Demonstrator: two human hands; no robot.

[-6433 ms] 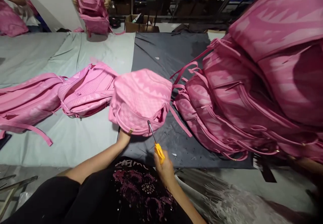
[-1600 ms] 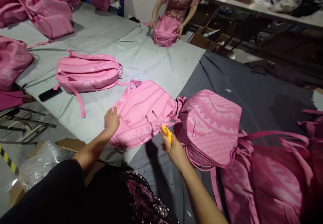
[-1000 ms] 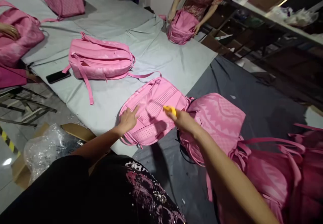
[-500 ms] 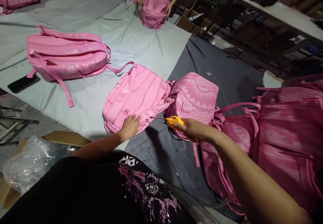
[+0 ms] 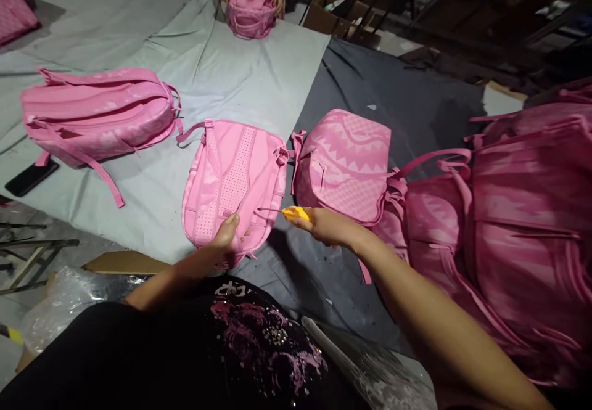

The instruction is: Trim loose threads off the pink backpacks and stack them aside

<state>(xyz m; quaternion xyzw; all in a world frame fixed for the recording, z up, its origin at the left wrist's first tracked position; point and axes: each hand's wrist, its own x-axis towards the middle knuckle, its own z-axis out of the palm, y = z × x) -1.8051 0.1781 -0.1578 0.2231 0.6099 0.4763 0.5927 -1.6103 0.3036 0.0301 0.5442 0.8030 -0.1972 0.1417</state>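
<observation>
A pink backpack lies in front of me with its padded back panel and straps facing up. My left hand is closed on a shoulder strap near the bag's lower end, thumb on top and the other fingers partly hidden. My right hand grips a yellow-handled tool with a thin dark shaft. Its tip appears over the right side of the backpack; I cannot tell if it touches. Just right of it sits another pink backpack with a zigzag pattern.
On the left lie an open pink backpack and a black phone. More pink backpacks are piled at right. Across the table, another person's hands hold a pink backpack. A carton with clear plastic stands lower left.
My left hand has gone from lying on the backpack's edge to gripping its strap. The backpack has turned more upright in view. My right hand and the tool have moved left, over it.
</observation>
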